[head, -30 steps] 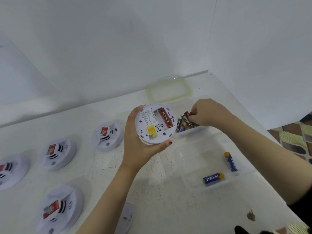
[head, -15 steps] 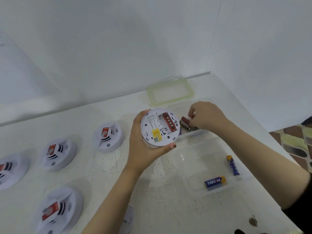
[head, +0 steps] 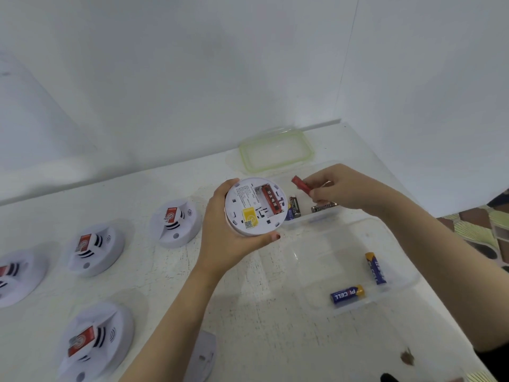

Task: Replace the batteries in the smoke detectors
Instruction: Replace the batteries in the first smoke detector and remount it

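At the center of the frame, the left hand [head: 220, 238] grips a smoke detector [head: 254, 206] back side up, with 1 fitted battery [head: 271, 198] in its open bay. Just to its right, the right hand [head: 338, 188] pinches a red battery [head: 300, 184] above a clear box [head: 316, 216]. 4 other detectors [head: 175, 223] sit on the tabletop [head: 248, 312] at left.

The scene is seen through a single wide-angle camera, worn on the head and aimed forward and down. The left hand [head: 220, 244] and right hand [head: 340, 188] are framed close, mid-picture; the worktop [head: 261, 326] is spread beneath them, walls [head: 192, 78] beyond them.
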`<state>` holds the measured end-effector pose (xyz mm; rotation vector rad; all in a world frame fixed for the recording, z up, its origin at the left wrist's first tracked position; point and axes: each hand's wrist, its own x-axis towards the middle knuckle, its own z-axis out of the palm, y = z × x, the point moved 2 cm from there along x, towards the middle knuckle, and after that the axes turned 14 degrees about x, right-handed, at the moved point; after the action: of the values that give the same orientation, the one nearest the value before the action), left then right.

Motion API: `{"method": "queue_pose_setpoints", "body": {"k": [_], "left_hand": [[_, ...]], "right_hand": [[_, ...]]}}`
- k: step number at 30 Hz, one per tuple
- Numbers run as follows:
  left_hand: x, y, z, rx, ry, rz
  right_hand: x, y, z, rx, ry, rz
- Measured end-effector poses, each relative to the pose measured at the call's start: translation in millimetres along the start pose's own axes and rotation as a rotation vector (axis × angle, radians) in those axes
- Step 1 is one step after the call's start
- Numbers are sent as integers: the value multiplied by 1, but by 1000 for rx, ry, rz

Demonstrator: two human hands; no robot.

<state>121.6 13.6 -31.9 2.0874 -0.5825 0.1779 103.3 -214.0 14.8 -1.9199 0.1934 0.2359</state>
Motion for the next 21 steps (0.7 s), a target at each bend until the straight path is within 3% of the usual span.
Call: {"method": "queue_pose_setpoints", "body": {"k": [6,21], "left_hand": [[-5,9,1,-35,-8,13],[-28,34,-9,-101,-59,16]], "right_hand": [[-25,-5,1,211,-25,-88],[-71,-24,43,342,96,-423]]}}
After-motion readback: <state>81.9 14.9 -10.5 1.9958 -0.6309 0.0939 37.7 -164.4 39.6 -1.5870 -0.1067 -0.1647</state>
